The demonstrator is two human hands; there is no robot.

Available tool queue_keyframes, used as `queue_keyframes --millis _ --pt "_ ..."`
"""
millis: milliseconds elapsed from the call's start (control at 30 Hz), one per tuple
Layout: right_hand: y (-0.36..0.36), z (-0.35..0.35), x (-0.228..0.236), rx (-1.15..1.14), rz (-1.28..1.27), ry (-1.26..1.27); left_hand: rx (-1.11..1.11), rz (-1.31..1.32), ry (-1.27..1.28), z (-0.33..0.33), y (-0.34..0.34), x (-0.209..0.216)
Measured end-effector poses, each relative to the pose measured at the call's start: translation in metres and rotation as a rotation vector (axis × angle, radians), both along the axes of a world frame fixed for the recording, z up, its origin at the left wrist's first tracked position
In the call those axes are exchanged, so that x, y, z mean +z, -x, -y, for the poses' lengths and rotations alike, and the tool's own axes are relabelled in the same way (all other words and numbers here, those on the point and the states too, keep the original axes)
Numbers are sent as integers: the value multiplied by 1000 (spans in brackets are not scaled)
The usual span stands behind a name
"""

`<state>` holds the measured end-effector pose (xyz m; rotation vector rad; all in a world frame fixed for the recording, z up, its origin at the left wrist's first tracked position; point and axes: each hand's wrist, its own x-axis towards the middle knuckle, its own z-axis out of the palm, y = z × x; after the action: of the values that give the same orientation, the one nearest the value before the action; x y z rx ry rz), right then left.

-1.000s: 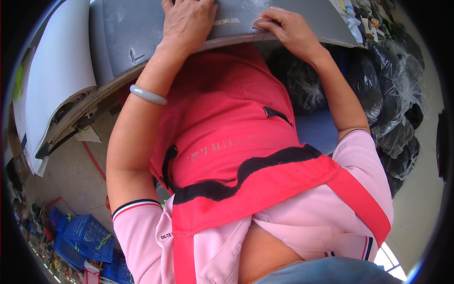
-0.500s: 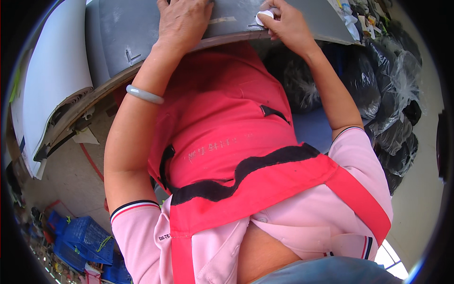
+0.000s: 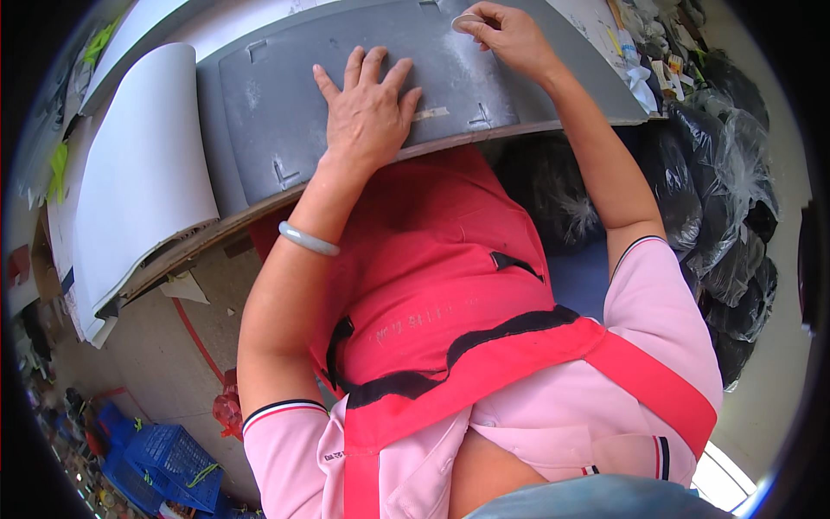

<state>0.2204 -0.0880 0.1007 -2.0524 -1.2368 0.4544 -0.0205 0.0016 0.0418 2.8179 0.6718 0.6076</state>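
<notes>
My left hand [image 3: 367, 112] lies on a dark grey sheet [image 3: 285, 95], fingers spread, beside a small beige strip [image 3: 430, 113]. The sheet has L-shaped corner marks and is dusted with white powder in places. Between thumb and fingers, my right hand [image 3: 510, 39] pinches a round white disc [image 3: 467, 22] that looks like chalk. It is over the sheet's far right part, near a whitish smear; whether the disc touches the surface I cannot tell. Another L-shaped mark [image 3: 480, 115] is between my right forearm and the beige strip.
A rolled white sheet [image 3: 143, 164] stands at the left on the worktable. Black plastic bags [image 3: 666, 173] are piled at the right, below small scraps [image 3: 670, 73]. Blue plastic baskets [image 3: 177, 458] sit on the floor at the lower left.
My right hand has moved with the white disc from the near right corner mark toward the far side. The view has shifted, showing more of the sheet; my left hand keeps its place beside the strip.
</notes>
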Motion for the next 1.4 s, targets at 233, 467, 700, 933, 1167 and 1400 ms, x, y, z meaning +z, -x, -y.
queue_keyframes --millis 233,467,700,933,1167,1400 --pt "-41 -50 -29 76 299 -136 18 -42 17 3 -1 6" --pt "-56 -84 -47 218 455 -129 15 -16 33 3 -1 5" --pt "-59 -88 -40 181 584 -66 14 -2 43 3 -1 6" --pt "-44 -79 -40 -98 77 -114 23 6 41 3 -1 3" --pt "-50 -94 -23 5 100 45 20 2 38 2 -1 2" --pt "33 -146 -23 315 248 -242 9 54 45 2 -2 -3"
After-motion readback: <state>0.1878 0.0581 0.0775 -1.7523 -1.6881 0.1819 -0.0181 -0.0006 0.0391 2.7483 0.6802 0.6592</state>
